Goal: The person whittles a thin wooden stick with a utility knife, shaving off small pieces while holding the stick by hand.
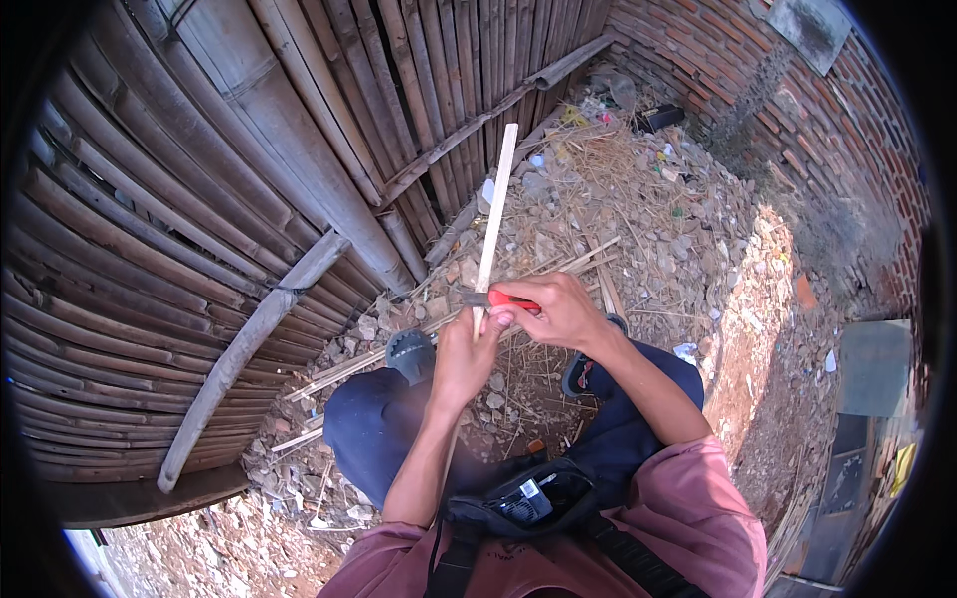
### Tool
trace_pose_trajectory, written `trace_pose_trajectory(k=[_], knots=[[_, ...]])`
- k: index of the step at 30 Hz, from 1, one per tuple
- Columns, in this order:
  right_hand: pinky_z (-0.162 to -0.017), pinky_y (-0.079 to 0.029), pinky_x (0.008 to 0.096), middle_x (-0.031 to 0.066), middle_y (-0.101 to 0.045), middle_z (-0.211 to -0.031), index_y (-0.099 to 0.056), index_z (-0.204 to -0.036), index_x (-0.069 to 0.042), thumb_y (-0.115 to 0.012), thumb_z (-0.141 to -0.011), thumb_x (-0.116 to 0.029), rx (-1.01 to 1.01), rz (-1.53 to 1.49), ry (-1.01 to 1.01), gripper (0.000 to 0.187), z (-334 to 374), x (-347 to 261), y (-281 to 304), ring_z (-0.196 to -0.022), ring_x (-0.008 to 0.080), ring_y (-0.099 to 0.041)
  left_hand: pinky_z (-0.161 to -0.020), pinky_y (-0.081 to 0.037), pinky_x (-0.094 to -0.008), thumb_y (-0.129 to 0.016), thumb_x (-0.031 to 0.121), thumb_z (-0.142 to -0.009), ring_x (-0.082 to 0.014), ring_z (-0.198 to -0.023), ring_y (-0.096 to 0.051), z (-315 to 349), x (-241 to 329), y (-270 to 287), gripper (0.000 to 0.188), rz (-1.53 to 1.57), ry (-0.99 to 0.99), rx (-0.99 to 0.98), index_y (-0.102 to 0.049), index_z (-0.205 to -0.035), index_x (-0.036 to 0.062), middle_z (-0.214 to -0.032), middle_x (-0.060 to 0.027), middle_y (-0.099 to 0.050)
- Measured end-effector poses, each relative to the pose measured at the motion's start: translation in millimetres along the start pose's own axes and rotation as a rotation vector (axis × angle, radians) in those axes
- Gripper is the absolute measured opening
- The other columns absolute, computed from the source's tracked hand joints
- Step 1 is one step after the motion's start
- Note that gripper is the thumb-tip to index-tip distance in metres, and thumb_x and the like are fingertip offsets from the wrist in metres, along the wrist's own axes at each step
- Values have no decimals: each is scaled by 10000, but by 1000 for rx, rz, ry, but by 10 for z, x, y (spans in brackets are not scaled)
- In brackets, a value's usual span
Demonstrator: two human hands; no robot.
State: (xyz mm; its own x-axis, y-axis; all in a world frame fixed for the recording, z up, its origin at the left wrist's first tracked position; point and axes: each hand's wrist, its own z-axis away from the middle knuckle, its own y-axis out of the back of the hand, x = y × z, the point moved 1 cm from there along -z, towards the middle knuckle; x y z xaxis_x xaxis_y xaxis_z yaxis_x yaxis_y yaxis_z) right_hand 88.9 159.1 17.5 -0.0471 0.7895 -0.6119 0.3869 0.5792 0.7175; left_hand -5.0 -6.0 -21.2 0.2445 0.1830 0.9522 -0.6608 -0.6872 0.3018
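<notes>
My left hand (463, 357) is closed round the lower part of a long pale strip of wood or bamboo (495, 214), which slants up and away from me. In my right hand (560, 309) is a red-handled knife (512, 300), its short grey blade lying against the strip just above my left hand. The right thumb rests close to the left thumb, near the blade. Below my left hand the strip's lower end runs down beside my left forearm, partly hidden by it.
A bamboo slat wall (289, 130) with a bent pole (254, 339) stands at left. Rubble and dry straw (638, 219) cover the ground, with loose strips (344, 374) near my feet. A brick wall (867, 130) rises at right. An open black pouch (523, 495) sits at my waist.
</notes>
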Motion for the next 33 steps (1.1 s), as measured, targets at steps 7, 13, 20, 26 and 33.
trace_pose_trajectory(k=[7, 13, 20, 26, 33], knots=[[-690, -597, 432, 165, -793, -958, -804, -1144, -84, -754, -920, -254, 55, 101, -66, 286, 14, -101, -53, -786, 371, -761, -631, -491, -449, -714, 315, -1047, -285, -605, -606, -2, 57, 23, 365, -58, 19, -2, -669, -1008, -45, -701, -210, -645], [-673, -584, 437, 193, -781, -942, -800, -1149, -71, -742, -966, -278, 66, 117, -218, 282, -7, -188, -47, -782, 377, -759, -621, -462, -423, -701, 299, -1056, -244, -618, -525, -13, 15, -15, 342, -71, 86, 7, -671, -985, -35, -690, -164, -601], [-691, -583, 439, 161, -784, -926, -767, -1159, -72, -697, -1016, -346, 197, 108, -188, 317, -43, -142, -7, -807, 355, -761, -592, -420, -370, -694, 328, -1066, -115, -655, -446, -61, -133, -77, 374, 47, 43, -36, -630, -931, -15, -653, -36, -514], [-693, -571, 425, 152, -779, -934, -741, -1122, -64, -692, -1024, -376, 144, 71, -168, 330, -44, -50, 226, -808, 354, -757, -609, -421, -346, -611, 394, -1113, -102, -685, -436, -68, -243, 44, 432, 149, 149, -64, -603, -928, 3, -678, 1, -490], [-682, -549, 420, 163, -745, -873, -718, -1096, -58, -717, -998, -299, 1, -6, -21, 260, 30, -20, 66, -760, 358, -730, -615, -423, -328, -622, 390, -1112, -87, -702, -447, -34, -182, 48, 396, 240, 74, -183, -631, -1037, 2, -713, 25, -512]])
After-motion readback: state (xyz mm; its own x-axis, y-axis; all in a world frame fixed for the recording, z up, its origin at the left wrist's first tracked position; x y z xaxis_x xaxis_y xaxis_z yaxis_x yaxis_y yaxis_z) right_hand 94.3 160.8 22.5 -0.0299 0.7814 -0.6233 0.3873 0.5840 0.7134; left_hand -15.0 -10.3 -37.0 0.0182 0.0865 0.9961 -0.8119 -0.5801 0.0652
